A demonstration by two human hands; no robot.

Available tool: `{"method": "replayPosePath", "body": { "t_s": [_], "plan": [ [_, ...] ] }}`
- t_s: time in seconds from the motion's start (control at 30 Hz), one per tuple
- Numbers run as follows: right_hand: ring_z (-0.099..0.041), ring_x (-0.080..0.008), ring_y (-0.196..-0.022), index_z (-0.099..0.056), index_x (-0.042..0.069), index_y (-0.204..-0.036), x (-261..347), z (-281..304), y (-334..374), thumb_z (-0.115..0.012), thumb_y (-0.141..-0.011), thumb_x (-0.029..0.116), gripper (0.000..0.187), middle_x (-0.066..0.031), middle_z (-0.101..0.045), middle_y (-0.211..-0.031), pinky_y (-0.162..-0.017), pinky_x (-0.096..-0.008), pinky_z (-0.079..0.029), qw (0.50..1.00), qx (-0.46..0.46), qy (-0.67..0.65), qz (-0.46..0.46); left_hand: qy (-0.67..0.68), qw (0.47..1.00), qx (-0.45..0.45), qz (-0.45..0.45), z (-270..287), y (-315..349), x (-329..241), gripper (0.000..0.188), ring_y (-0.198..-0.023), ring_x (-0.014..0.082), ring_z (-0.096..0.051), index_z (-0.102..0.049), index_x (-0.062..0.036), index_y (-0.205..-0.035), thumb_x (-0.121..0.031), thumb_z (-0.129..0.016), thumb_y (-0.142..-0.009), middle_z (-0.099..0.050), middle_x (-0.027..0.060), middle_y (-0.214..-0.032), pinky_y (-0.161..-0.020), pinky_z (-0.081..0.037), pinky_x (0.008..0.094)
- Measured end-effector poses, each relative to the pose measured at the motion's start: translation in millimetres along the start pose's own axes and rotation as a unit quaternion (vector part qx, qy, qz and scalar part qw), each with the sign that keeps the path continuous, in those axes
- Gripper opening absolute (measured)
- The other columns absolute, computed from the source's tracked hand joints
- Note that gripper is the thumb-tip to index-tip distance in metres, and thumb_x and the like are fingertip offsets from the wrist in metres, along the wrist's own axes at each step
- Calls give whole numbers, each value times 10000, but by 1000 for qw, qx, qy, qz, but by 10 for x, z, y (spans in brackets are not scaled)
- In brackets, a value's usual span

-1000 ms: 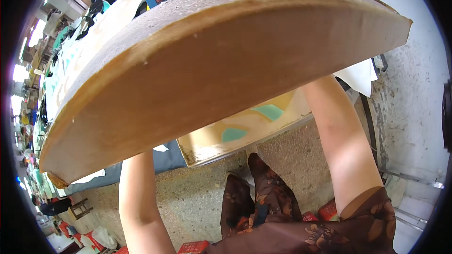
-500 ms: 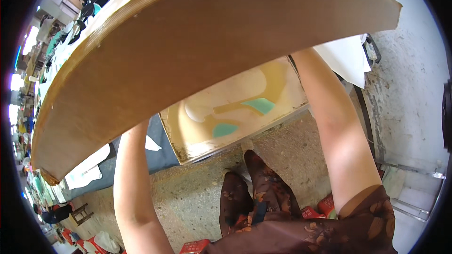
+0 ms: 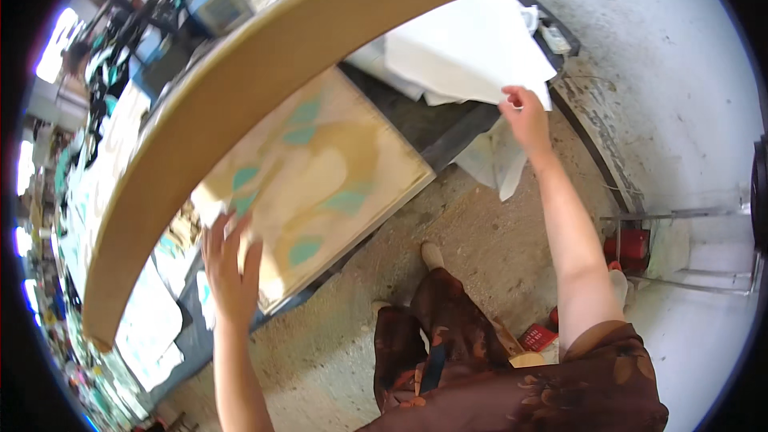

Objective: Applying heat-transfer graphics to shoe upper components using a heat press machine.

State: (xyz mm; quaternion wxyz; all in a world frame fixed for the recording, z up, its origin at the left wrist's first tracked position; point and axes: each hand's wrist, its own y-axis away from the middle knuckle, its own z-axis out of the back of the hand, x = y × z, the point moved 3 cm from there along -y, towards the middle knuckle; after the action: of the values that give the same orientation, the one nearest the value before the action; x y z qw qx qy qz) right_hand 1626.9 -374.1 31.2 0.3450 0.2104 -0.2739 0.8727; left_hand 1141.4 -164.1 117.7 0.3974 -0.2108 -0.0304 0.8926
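Observation:
My left hand is open, fingers spread, over the near left edge of a flat board. That board is cream with tan patterns and several teal patches. My right hand is at the near edge of a stack of white sheets; its fingers are half curled, with a gap between thumb and forefinger. Above the board hangs a large tan panel, bent by the lens, and neither hand touches it. Part of the board and the table behind is hidden by the panel.
A dark table carries the board and sheets. A thin pale sheet droops over its edge. A blue box-shaped device stands behind the panel. On the right are a white wall, a metal frame and red items on the floor.
My hands, hidden under the panel before, now show apart from it. The right one is at the white sheets. The view has turned, and the panel appears narrower and farther left, baring more board.

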Motion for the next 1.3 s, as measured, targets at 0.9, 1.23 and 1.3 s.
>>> {"method": "replayPosePath", "body": {
  "t_s": [0.9,1.23,1.3],
  "plan": [
    [-650,-247,-1082,-582,125,-1331,181,2437,-1558,-433,-1038,337,391,-90,-676,-1201,-969,-357,-502,966,-122,184,132,428,851,193,234,-902,97,-2014,340,-1054,235,-646,-639,-23,-1200,-145,-681,-886,-665,140,-1131,-925,-489,329],
    [-515,-291,-685,-625,38,-917,1828,3311,517,-587,-763,92,167,-107,-499,-714,-620,-385,-384,830,277,344,340,255,944,-9,-211,-113,-102,-2994,818,-1425,359,-297,-541,-192,-1391,-136,-849,-635,-329,164,-1527,-1153,-254,553],
    [-522,-247,-662,-638,80,-898,1971,3246,782,-586,-713,162,209,-61,-514,-707,-599,-367,-389,818,369,236,372,252,934,77,-243,-8,63,-3078,628,-1337,307,-420,-596,-164,-1284,-128,-800,-691,-499,128,-1354,-1126,-300,539]
  ]
}}
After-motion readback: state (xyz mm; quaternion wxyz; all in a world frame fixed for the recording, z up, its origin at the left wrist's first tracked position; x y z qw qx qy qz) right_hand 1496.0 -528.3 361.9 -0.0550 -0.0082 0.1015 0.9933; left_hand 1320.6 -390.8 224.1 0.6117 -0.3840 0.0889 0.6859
